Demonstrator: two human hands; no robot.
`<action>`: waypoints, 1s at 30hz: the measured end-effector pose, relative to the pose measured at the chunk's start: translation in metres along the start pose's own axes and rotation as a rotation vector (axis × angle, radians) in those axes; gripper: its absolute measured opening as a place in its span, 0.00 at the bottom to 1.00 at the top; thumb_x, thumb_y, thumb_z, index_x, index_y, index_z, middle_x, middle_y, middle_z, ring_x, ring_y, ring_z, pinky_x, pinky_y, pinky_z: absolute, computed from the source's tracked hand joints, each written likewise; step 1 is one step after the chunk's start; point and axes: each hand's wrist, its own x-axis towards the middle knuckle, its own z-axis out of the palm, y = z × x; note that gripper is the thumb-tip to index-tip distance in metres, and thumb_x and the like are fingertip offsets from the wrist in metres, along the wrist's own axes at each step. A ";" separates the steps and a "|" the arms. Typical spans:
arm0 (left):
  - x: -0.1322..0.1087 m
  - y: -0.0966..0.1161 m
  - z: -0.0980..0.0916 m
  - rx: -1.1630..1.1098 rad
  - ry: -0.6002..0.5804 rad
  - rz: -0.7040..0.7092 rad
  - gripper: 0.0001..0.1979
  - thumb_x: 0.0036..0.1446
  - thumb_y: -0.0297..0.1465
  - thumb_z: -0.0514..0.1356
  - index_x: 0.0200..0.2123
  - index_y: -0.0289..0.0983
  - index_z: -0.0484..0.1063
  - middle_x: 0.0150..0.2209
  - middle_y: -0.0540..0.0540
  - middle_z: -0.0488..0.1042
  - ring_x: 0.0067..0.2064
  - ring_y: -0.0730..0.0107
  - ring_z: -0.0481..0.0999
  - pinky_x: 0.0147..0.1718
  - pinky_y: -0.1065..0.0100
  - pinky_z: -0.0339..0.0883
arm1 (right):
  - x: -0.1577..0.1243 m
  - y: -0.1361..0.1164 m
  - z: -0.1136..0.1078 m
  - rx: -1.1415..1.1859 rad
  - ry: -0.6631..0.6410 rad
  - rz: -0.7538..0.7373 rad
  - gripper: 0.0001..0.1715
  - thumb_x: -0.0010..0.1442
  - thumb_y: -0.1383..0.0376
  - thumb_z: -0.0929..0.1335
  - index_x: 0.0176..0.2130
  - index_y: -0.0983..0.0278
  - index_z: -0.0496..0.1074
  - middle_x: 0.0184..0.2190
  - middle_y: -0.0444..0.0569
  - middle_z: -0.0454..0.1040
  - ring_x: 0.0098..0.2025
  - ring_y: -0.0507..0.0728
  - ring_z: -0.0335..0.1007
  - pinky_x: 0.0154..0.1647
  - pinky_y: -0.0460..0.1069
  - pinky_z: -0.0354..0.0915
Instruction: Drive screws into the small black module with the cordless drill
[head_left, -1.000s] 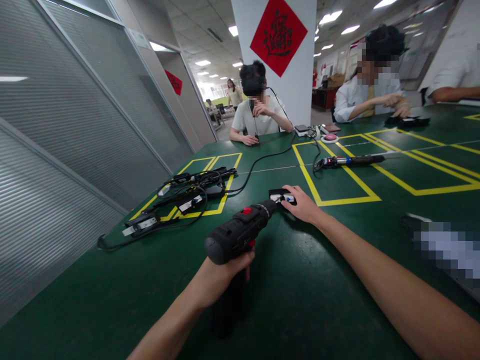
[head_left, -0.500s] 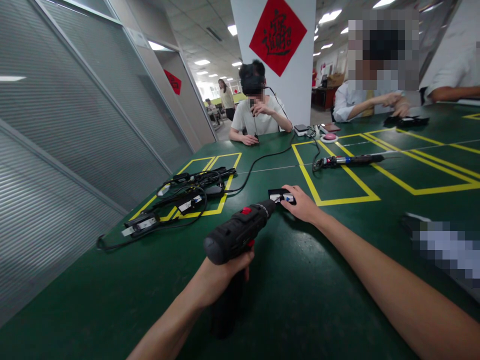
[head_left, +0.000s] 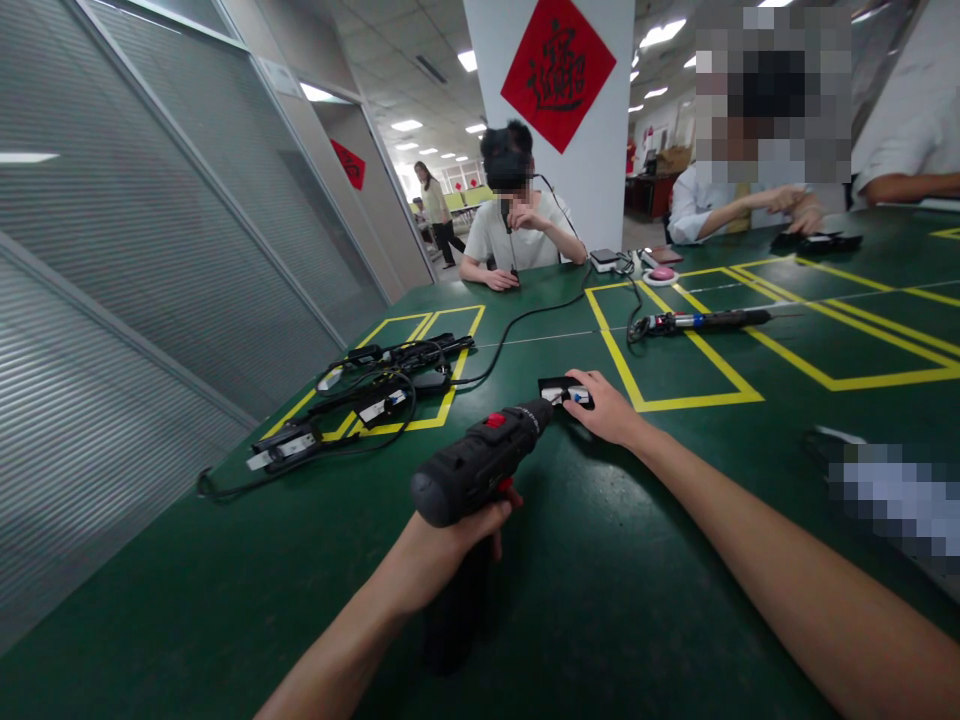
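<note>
My left hand is wrapped round the handle of a black cordless drill with red buttons. The drill's chuck points away from me and to the right. Its tip reaches a small black box with a white label on the table; whether the bit touches it I cannot tell. From the right, my right hand grips this box with thumb and fingers, holding it against the green tabletop. Part of the box is hidden behind those fingers.
Black adapters with cables lie in a heap at the left, within yellow tape. A black pen-shaped electric tool lies at the right. Across the table a co-worker holds a thin tool; another person sits further right.
My hands, the drill and the small box keep nearly the same place; the view shifts slightly. In the background, a walking person has moved a little left.
</note>
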 end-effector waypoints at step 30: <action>0.004 -0.008 -0.005 0.068 -0.040 0.001 0.12 0.58 0.37 0.59 0.40 0.35 0.70 0.26 0.48 0.73 0.27 0.67 0.71 0.29 0.65 0.62 | 0.001 0.001 0.000 0.004 0.007 -0.002 0.28 0.59 0.57 0.66 0.57 0.59 0.61 0.51 0.53 0.64 0.50 0.60 0.67 0.55 0.56 0.62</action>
